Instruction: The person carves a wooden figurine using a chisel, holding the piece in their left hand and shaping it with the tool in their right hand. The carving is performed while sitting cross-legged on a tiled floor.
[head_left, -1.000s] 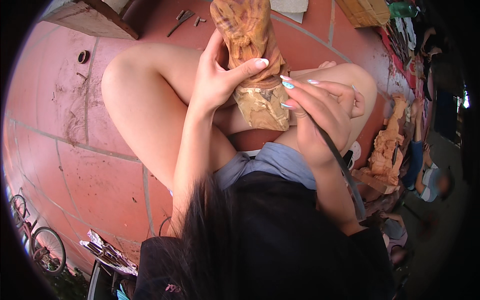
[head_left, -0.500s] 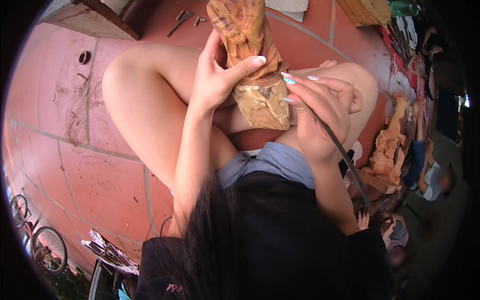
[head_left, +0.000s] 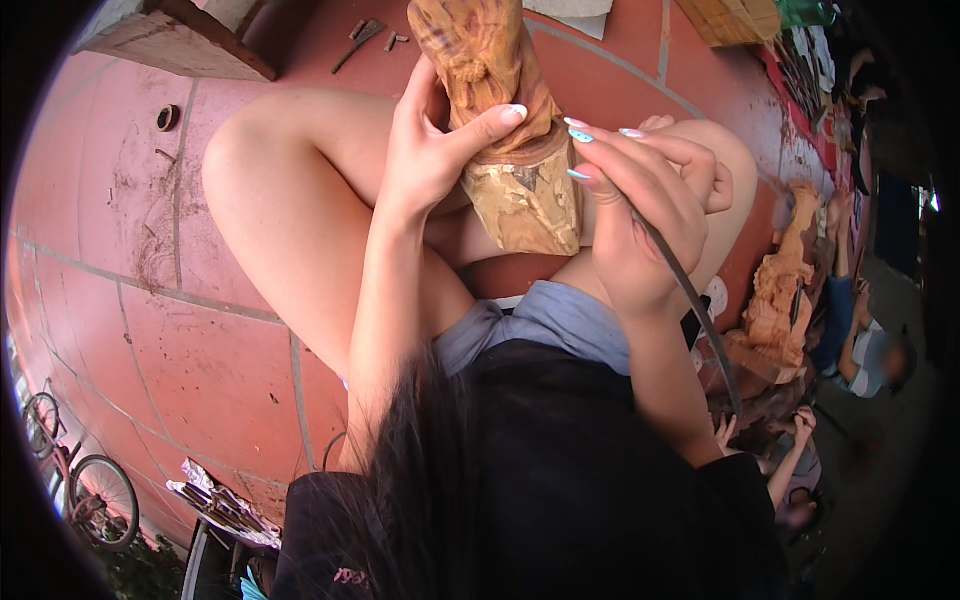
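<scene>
In my left hand (head_left: 425, 150) is a carved wooden figure (head_left: 490, 75), held upright over my crossed legs, with the thumb pressed across its front. The upper part is smooth, orange-brown and cut into folds. Its base (head_left: 525, 210) is paler, rough and blocky. My right hand (head_left: 650, 210) is closed on a long, thin, dark tool (head_left: 690, 290), pinched near its front end. The fingertips sit close to the carving's right edge, where the folds meet the base. The tool's tip is too small to make out, and its tail runs back past my right forearm.
Red floor tiles (head_left: 210, 370) surround me. A wooden stand (head_left: 180, 45) is at the far left, with a small dark ring (head_left: 168, 118) nearby. Several tools lie on paper (head_left: 225, 510) at lower left. Another wood carving (head_left: 780, 285) and other people (head_left: 865, 360) are on the right.
The carving and my left hand have shifted slightly up and left. My right hand has moved a little to the right, still gripping the tool. At lower right, another person's arm has moved.
</scene>
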